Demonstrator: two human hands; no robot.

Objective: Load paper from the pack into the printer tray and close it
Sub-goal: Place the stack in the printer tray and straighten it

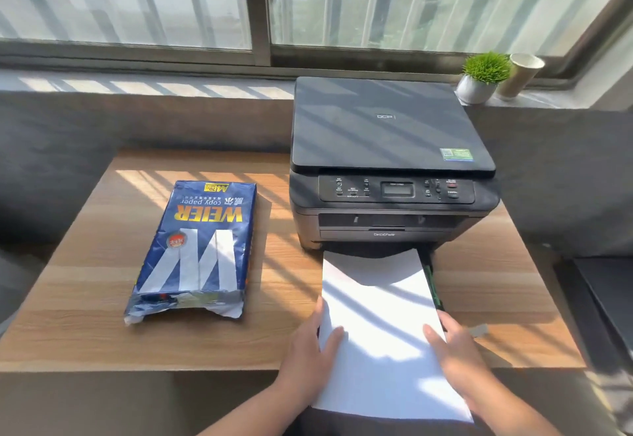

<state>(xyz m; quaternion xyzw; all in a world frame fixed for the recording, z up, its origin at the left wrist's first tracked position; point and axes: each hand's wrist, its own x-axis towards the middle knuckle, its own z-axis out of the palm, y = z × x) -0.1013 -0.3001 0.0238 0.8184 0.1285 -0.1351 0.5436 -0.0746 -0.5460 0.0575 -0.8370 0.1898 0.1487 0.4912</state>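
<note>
A dark printer (387, 148) stands at the back right of a wooden table (85, 298). Its paper tray (432, 281) is pulled out toward me, only its right edge showing. A white paper stack (380, 305) lies over the tray, its far end at the printer's mouth, its near end past the table edge. My left hand (310, 350) grips the stack's left edge, thumb on top. My right hand (455, 350) holds the right edge. The blue paper pack (198, 247) lies left of the printer, its torn end facing me.
A small potted plant (479, 76) and a paper cup (520, 74) stand on the window sill behind the printer. Grey upholstered seating surrounds the table. A dark flat object (606, 298) lies at the right edge.
</note>
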